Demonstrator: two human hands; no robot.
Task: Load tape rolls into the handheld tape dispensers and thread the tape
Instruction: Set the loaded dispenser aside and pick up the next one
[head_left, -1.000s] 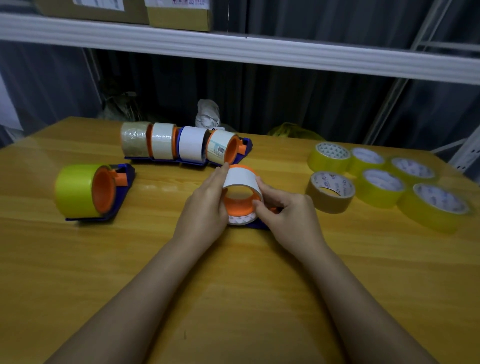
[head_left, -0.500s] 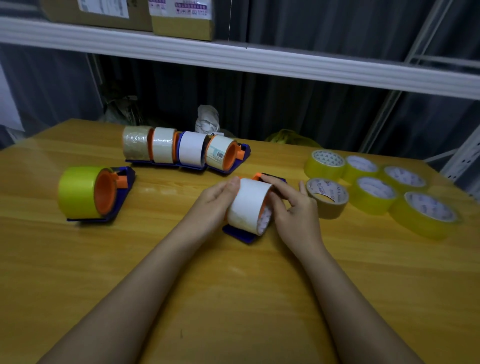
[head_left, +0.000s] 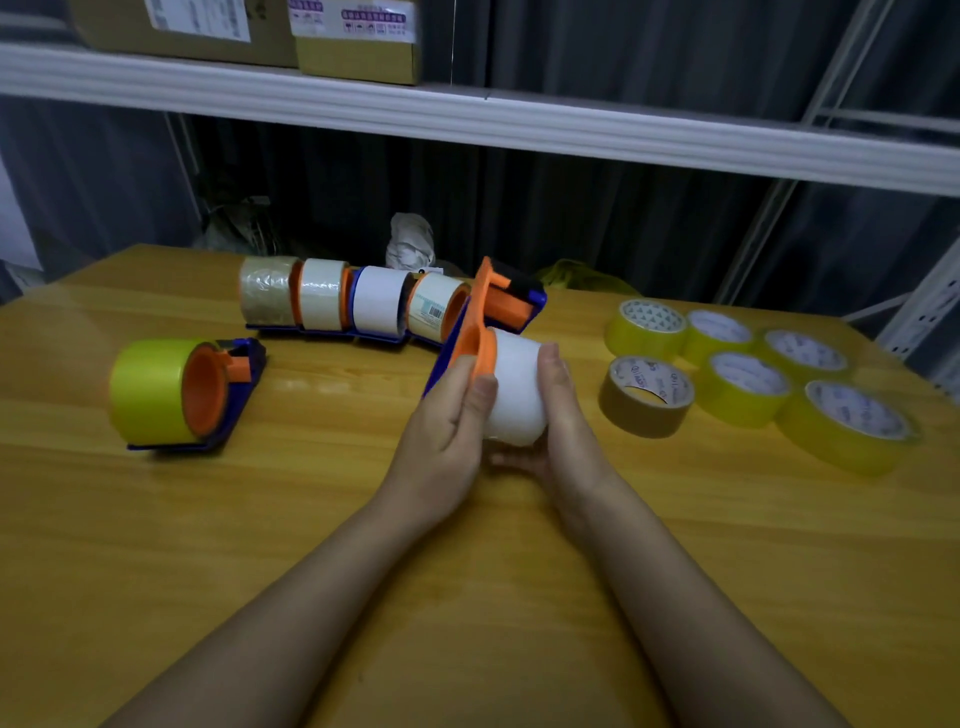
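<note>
**Seating the white roll on the dispenser hub**

I hold the white tape roll (head_left: 517, 395) above the table (head_left: 311, 519), my right hand (head_left: 563, 415) cupping its far side, fingers curled round it. My left hand (head_left: 447, 431) grips the blue-and-orange dispenser (head_left: 480, 317), tilted up on end. I judge the roll must sit square and fully home on the hub before I find the tape's loose end, not visible here.
</note>
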